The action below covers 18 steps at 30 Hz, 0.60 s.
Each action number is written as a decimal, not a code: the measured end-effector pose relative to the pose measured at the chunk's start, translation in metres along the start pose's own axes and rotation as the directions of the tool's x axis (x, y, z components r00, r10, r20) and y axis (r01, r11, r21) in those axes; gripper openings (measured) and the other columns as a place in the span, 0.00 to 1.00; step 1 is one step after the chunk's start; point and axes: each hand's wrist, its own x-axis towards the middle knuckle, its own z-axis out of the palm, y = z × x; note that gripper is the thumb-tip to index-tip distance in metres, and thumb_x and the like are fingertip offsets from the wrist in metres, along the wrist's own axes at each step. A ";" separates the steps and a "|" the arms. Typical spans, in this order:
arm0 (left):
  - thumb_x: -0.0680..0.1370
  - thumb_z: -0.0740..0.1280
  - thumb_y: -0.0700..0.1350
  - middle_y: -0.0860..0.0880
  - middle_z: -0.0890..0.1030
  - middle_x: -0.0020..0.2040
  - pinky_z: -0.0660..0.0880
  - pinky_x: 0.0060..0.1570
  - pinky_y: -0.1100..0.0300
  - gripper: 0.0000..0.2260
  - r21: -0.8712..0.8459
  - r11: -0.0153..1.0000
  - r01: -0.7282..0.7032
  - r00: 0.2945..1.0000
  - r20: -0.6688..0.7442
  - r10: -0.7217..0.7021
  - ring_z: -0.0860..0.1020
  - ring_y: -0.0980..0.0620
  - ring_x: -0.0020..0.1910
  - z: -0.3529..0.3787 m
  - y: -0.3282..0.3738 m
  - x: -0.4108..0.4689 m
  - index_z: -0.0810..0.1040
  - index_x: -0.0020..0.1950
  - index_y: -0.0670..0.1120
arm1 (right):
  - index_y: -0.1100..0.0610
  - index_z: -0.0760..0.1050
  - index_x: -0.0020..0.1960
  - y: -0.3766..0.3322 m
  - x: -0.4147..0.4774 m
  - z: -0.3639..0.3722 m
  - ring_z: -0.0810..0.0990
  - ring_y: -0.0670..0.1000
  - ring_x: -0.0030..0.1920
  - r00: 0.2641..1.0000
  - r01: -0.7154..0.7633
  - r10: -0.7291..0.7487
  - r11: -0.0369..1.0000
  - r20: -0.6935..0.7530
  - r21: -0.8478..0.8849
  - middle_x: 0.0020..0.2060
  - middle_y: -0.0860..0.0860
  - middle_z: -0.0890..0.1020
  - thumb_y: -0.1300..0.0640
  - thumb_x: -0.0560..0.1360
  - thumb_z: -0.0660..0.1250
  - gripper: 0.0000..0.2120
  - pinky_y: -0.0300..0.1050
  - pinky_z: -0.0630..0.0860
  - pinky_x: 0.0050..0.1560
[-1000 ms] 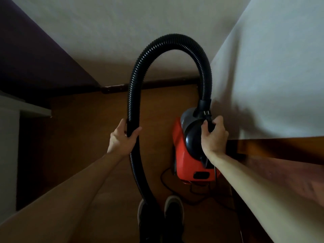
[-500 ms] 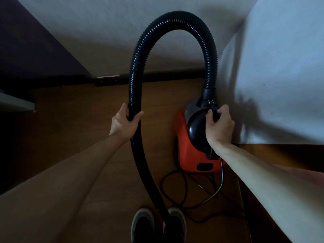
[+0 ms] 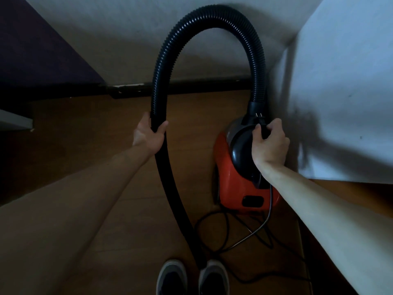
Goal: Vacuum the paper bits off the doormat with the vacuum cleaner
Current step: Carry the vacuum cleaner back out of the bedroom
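Observation:
A red and black canister vacuum cleaner (image 3: 236, 179) stands on the wooden floor in a corner by the white wall. Its black ribbed hose (image 3: 212, 12) arches up from the top of the body and comes down on the left toward my shoes. My left hand (image 3: 150, 135) grips the hose about halfway down its left leg. My right hand (image 3: 269, 143) grips the black handle on top of the vacuum body, beside the hose socket. The hose's far end is hidden behind my shoes. No doormat or paper bits are in view.
A black power cord (image 3: 251, 233) lies in loose loops on the floor (image 3: 95, 145) in front of the vacuum, near my two shoes (image 3: 192, 277). White walls close in behind and to the right; a dark skirting board (image 3: 202, 87) runs along the back. A white ledge (image 3: 14, 120) sticks out at the left.
The view has tilted and moved closer to the corner, showing more cord on the floor. Both hands keep the same grips on hose and handle; the hose arch appears higher.

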 end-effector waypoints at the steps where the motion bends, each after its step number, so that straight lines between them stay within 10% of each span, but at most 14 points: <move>1: 0.81 0.65 0.49 0.50 0.78 0.60 0.74 0.54 0.58 0.17 -0.002 1.000 -0.004 1.000 -0.007 0.004 0.77 0.50 0.57 -0.001 0.002 0.005 0.70 0.69 0.48 | 0.61 0.68 0.51 0.000 0.002 0.002 0.66 0.42 0.30 1.000 0.000 0.000 1.000 -0.005 -0.012 0.31 0.48 0.70 0.52 0.82 0.60 0.10 0.37 0.63 0.27; 18: 0.82 0.63 0.51 0.42 0.74 0.68 0.70 0.49 0.58 0.23 0.161 0.982 0.098 0.995 0.017 -0.102 0.75 0.43 0.61 -0.024 0.003 0.015 0.64 0.74 0.44 | 0.60 0.65 0.55 -0.003 0.005 0.009 0.78 0.61 0.37 1.000 -0.014 0.012 0.988 -0.015 -0.154 0.32 0.50 0.71 0.50 0.81 0.59 0.12 0.53 0.77 0.39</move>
